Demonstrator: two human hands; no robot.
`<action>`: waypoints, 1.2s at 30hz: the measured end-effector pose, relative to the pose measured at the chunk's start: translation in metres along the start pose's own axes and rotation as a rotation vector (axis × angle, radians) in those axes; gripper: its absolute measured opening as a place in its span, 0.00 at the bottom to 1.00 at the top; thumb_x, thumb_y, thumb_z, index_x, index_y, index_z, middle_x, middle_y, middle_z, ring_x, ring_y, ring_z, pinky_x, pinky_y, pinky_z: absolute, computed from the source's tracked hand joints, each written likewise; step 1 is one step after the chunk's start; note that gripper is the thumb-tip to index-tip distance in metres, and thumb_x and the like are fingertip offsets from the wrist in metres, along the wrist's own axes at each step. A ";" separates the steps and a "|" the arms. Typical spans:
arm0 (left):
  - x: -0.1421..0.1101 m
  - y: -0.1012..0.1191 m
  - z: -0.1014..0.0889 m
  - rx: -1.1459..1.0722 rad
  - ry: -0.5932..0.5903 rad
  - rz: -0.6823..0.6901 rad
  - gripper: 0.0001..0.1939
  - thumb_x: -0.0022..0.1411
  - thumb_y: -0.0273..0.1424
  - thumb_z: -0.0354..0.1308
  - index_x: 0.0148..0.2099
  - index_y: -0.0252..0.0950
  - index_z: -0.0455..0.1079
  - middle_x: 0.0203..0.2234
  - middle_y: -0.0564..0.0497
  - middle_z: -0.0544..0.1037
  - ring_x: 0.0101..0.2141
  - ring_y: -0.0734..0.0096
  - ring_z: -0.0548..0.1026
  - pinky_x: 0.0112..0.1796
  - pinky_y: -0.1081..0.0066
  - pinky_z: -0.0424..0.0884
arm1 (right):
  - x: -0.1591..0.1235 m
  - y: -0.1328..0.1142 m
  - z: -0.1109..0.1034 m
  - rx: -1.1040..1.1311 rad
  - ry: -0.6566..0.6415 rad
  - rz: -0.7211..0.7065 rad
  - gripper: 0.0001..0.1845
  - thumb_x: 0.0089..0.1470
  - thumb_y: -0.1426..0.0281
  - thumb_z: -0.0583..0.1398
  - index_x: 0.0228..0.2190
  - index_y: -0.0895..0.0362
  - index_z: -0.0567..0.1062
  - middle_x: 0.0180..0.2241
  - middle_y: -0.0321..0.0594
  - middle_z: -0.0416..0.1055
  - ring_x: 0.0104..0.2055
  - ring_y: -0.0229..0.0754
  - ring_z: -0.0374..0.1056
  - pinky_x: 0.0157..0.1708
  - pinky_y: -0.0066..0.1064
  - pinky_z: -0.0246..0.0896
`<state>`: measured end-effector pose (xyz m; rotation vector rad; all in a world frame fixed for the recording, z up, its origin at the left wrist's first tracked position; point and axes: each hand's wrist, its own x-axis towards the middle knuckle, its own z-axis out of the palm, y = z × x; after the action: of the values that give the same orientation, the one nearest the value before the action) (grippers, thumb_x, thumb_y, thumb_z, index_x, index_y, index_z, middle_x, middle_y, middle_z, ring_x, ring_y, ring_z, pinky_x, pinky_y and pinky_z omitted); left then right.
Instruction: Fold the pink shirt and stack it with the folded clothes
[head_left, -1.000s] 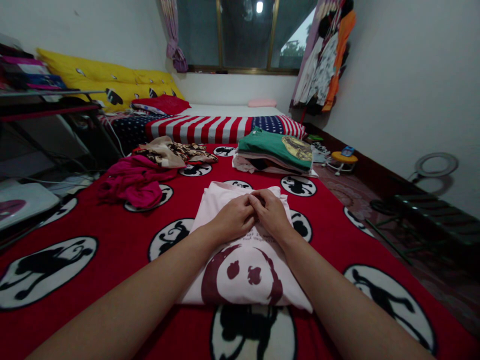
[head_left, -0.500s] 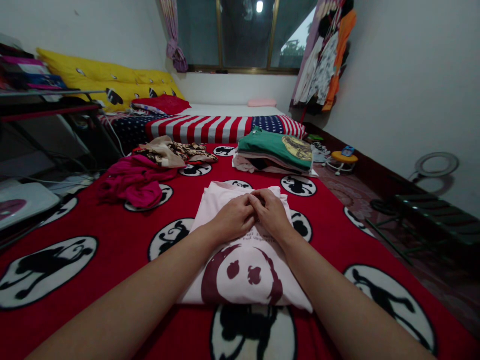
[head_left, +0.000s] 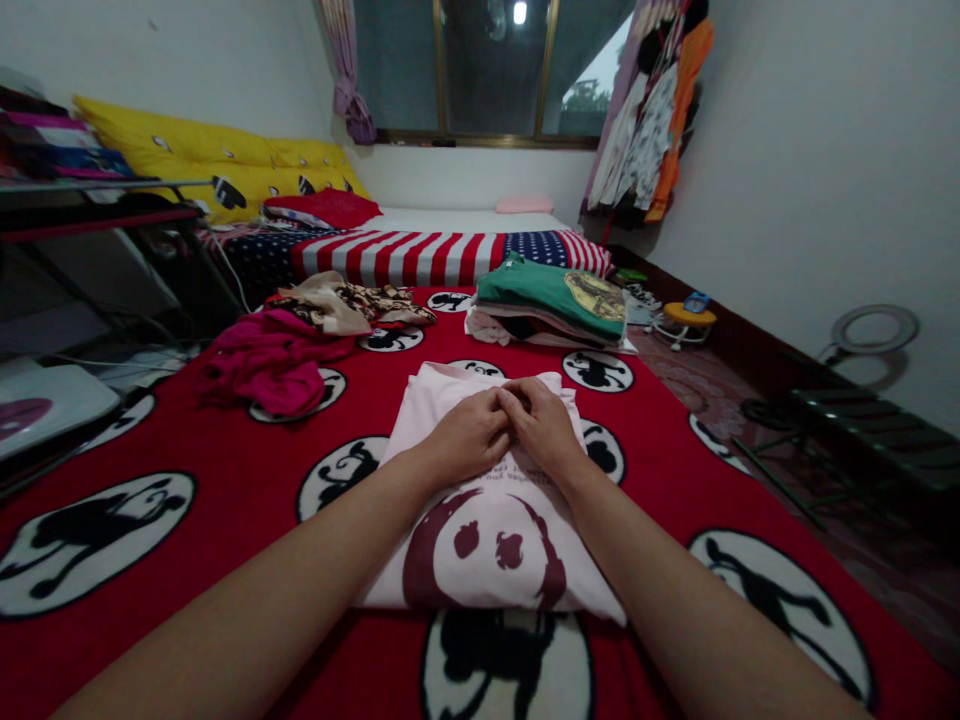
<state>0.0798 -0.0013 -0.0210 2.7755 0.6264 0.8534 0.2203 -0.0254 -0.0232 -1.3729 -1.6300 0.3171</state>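
A pale pink T-shirt (head_left: 480,560), printed with a dark maroon panda face and small lettering, lies folded on the red blanket (head_left: 247,500). My left hand (head_left: 474,432) rests on its upper part with the fingers curled. Against it lies my right hand (head_left: 541,425), and the fingertips of both meet over the shirt. Neither hand lifts any cloth. Beyond them, to the right, is a stack of folded clothes with a green T-shirt (head_left: 525,290) on top. Farther left sit a crumpled magenta garment (head_left: 262,365) and a patterned beige and brown garment (head_left: 334,303).
A bed with a striped flag-print cover (head_left: 405,258) stands under the window. On the left is a table (head_left: 97,225) with items on it. To the right are a small yellow stool (head_left: 688,316), a dark green slatted rack (head_left: 877,420) and a ring light (head_left: 874,328).
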 end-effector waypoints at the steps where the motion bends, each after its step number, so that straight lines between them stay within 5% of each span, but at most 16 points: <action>1: 0.000 0.000 0.000 0.001 0.001 0.000 0.11 0.57 0.22 0.52 0.40 0.31 0.74 0.39 0.41 0.73 0.42 0.61 0.71 0.46 0.61 0.70 | 0.000 0.000 0.000 0.000 0.001 0.000 0.08 0.58 0.67 0.56 0.34 0.56 0.75 0.35 0.41 0.73 0.39 0.42 0.67 0.41 0.33 0.60; 36: 0.000 -0.001 0.001 -0.014 0.003 0.004 0.12 0.58 0.22 0.52 0.42 0.31 0.73 0.41 0.42 0.73 0.43 0.61 0.71 0.47 0.61 0.69 | 0.000 -0.001 -0.001 -0.021 -0.001 -0.006 0.08 0.58 0.68 0.56 0.33 0.56 0.74 0.35 0.41 0.73 0.39 0.42 0.67 0.41 0.33 0.60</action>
<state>0.0802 -0.0006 -0.0220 2.7649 0.6138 0.8588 0.2203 -0.0260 -0.0220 -1.3835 -1.6422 0.2982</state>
